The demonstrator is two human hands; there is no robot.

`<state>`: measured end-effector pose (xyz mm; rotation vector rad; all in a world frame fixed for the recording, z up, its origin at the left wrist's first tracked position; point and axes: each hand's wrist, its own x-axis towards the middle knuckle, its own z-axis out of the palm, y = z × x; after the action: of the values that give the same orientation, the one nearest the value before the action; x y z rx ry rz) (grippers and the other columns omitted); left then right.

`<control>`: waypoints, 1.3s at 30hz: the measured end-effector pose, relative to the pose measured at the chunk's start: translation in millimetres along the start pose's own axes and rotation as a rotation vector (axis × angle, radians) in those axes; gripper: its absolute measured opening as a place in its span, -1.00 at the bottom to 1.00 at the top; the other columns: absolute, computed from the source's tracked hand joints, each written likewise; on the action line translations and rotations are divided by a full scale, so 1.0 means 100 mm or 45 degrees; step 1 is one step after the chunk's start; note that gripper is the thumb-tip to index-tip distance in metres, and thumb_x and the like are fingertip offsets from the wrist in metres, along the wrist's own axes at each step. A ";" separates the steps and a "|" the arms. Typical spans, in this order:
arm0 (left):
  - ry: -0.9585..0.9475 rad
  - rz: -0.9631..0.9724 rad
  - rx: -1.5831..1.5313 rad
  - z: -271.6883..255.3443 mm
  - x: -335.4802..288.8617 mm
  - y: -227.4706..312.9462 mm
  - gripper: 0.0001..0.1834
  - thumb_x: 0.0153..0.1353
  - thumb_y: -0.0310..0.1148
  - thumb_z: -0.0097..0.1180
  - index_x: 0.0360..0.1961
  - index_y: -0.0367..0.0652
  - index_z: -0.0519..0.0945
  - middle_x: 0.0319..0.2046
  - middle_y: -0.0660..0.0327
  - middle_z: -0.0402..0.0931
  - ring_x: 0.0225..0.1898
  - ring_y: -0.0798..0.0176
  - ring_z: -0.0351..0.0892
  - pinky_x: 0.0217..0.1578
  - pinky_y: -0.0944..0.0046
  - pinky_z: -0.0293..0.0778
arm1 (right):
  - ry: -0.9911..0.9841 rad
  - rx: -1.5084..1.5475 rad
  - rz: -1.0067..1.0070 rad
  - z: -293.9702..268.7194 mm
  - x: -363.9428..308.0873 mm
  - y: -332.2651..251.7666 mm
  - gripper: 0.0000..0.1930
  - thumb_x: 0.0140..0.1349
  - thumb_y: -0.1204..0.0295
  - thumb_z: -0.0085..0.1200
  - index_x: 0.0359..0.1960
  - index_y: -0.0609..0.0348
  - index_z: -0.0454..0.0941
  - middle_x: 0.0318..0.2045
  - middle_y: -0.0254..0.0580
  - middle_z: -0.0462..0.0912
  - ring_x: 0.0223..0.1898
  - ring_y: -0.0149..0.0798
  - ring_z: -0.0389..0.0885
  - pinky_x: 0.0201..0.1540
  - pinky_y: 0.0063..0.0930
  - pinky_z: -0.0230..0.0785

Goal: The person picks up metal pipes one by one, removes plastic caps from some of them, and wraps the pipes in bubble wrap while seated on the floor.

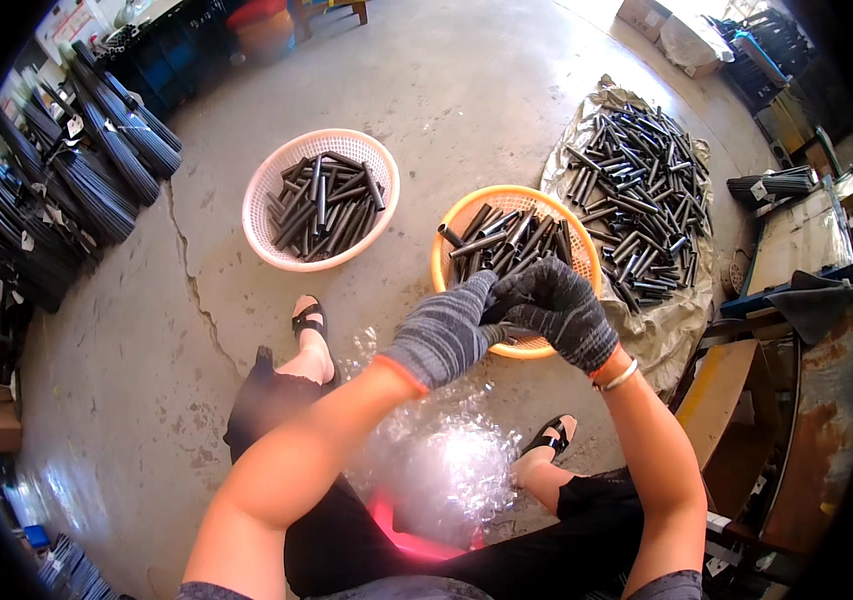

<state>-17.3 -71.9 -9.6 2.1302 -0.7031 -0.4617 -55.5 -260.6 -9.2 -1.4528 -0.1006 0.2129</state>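
My left hand (443, 330) and my right hand (559, 315), both in grey striped knit gloves, meet with curled fingers over the near side of an orange plastic basket (441, 262). Whatever they pinch between them is hidden by the gloves. Short black tubes (506, 240) fill the basket, lying in all directions. Just below my hands, between my legs, is a shiny heap of clear plastic scraps (461, 460), with a pink plastic edge (411, 540) under its near side.
A pale pink basket (251, 225) of black tubes stands to the left. On the right, a large pile of black tubes (646, 180) lies on a crumpled sheet (671, 335). Bundles of long black rods (96, 190) line the far left. Rusty metal and cardboard (721, 385) crowd the right.
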 end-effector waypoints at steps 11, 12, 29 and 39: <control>-0.201 0.138 -0.280 -0.04 -0.36 0.09 -0.70 0.16 -0.46 0.11 -0.06 -0.21 0.44 -0.39 0.14 0.54 -0.53 0.33 0.50 -0.49 0.34 0.41 | 0.328 -1.466 -0.615 0.53 -0.51 -0.35 -0.82 -0.03 0.53 0.18 -0.34 0.14 0.54 -0.45 -0.15 0.59 -0.42 -0.11 0.58 -0.36 -0.38 0.43; -0.259 0.082 -0.412 -0.03 -0.39 0.08 -0.71 0.17 -0.48 0.10 -0.06 -0.23 0.43 -0.39 0.16 0.53 -0.58 0.36 0.48 -0.56 0.36 0.38 | 0.309 -1.525 -0.620 0.54 -0.50 -0.32 -0.81 -0.05 0.55 0.20 -0.35 0.16 0.54 -0.46 -0.14 0.59 -0.44 -0.11 0.59 -0.36 -0.39 0.44; -0.644 -0.057 -1.154 -0.25 -0.98 0.13 -0.68 0.21 -0.56 0.00 0.01 -0.27 0.34 -0.13 0.02 0.51 -0.33 0.06 0.61 -0.33 0.14 0.59 | 0.022 -0.975 -0.595 0.78 -0.58 -0.18 -0.83 -0.15 0.50 0.22 -0.45 0.10 0.54 -0.57 -0.19 0.55 -0.52 -0.11 0.56 -0.43 -0.38 0.41; -0.732 -0.237 -0.861 -0.38 -1.02 0.02 -0.73 0.14 -0.56 0.09 -0.10 -0.24 0.46 -0.22 0.20 0.53 -0.37 0.39 0.53 -0.39 0.38 0.51 | 0.152 -0.900 -0.584 0.60 -0.52 -0.07 -0.93 -0.04 0.65 0.07 -0.50 0.23 0.49 -0.56 -0.13 0.55 -0.55 -0.24 0.53 -0.48 -0.47 0.39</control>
<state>-76.8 13.7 22.2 1.4196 -0.5427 -1.2496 -117.4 -213.5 8.2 -2.0881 -0.4397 -0.3197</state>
